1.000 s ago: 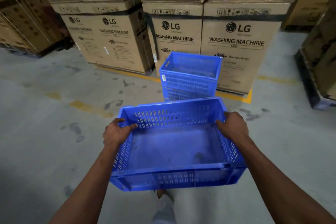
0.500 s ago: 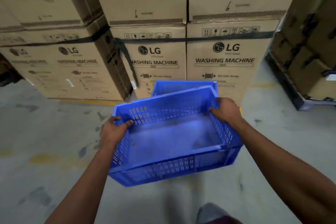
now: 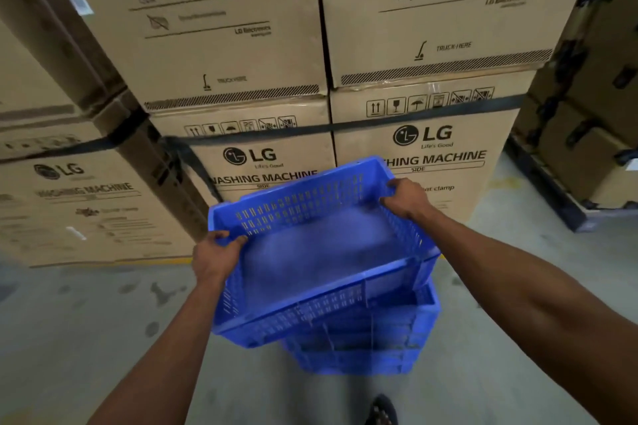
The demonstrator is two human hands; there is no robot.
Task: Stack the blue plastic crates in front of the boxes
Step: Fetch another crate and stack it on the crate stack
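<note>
Head view: left hand (image 3: 214,257) and right hand (image 3: 407,198) grip a blue slotted plastic crate (image 3: 310,252) by its side rims above stacked blue crates (image 3: 362,348).

The slotted blue plastic crate (image 3: 321,252) and the blue crates below it (image 3: 362,352) match, against tan cardboard boxes (image 3: 431,28) printed black, on grey concrete floor (image 3: 86,338).

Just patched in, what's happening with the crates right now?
A person holds an empty blue crate by its two short sides, left hand on the left rim and right hand on the right rim. The crate is tilted and sits above the stacked crates on the floor, offset a little to their left, not yet seated. The stack stands right in front of the washing machine boxes.
</note>
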